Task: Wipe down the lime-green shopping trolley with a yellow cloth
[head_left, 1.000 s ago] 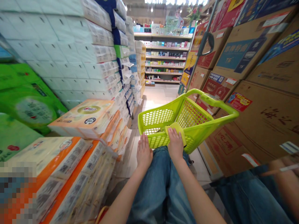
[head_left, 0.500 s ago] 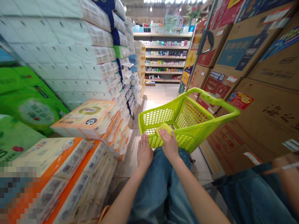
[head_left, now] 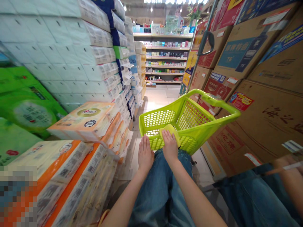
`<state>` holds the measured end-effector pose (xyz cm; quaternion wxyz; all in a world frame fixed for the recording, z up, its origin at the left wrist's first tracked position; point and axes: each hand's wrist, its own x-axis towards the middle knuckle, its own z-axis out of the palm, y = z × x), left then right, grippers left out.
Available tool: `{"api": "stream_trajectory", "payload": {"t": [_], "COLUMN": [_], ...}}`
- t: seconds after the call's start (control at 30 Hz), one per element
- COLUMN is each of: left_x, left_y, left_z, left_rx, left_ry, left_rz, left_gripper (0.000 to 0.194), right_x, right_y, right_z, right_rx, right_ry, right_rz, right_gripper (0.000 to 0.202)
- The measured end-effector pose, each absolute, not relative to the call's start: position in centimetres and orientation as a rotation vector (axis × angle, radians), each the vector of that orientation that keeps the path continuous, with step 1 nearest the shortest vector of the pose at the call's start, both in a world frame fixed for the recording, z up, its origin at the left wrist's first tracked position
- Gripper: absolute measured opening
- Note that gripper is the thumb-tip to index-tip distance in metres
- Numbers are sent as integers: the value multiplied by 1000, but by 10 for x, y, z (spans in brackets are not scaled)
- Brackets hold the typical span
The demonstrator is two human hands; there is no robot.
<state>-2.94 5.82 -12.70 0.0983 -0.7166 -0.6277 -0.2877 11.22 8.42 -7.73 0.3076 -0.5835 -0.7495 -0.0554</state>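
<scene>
A lime-green plastic shopping cart [head_left: 196,138] with mesh sides stands in front of my knees. My right hand [head_left: 169,145] presses a yellow cloth [head_left: 176,135] against the cart's near rim, fingers over it. To its left, my left hand [head_left: 145,153] lies flat at the cart's near left corner, fingers stretched out, with nothing held. The part of the cloth beneath my right palm is hidden.
Stacked tissue packs [head_left: 94,121] rise on the left. Cardboard cartons [head_left: 272,116] line the right side. Filled store shelves [head_left: 165,58] stand beyond the aisle. At the lower right, another person's hand [head_left: 287,170] and jeans show.
My right hand has shifted slightly with the yellow cloth, which now drapes further over the rim's outer side. My left hand stays at the corner.
</scene>
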Motion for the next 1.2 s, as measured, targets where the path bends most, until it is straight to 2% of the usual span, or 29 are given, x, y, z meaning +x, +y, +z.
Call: {"api": "stream_trajectory", "payload": {"t": [0.23,0.37,0.53,0.7,0.83,1.03,1.2], "left_x": [-32,-32,-32,-30,-29,-30,-31], "left_y": [60,56,55,56,56,58,59], "left_z": [-130,-123,-120,-123,-123,-127,-127], "left_rx": [-2074,-2117,-2141,-2130,-2127,-2094,-2091], "left_ry": [-1855,-1862,-1855,-1861,-1867,-1868,-1863], "left_rz": [-778,-813,-851,-887,-878,-841,-839], "left_gripper": [78,84,88,90,90,82,81], "right_x": [58,93,170,208,165,73,66], "right_y": [76,78,87,97,95,83,80], "right_z": [-76,-75,-70,-65,-71,-78,-76], "right_rx": [-1368,-1283,-1451,-1615,-1674,-1464,-1367], "right_ry": [-2115,-2209,-2090,-1888,-1814,-1997,-2128], "right_rz": [-3,-44,-162,-269,-220,-26,-8], "right_gripper": [59,66,77,75,70,62,58]}}
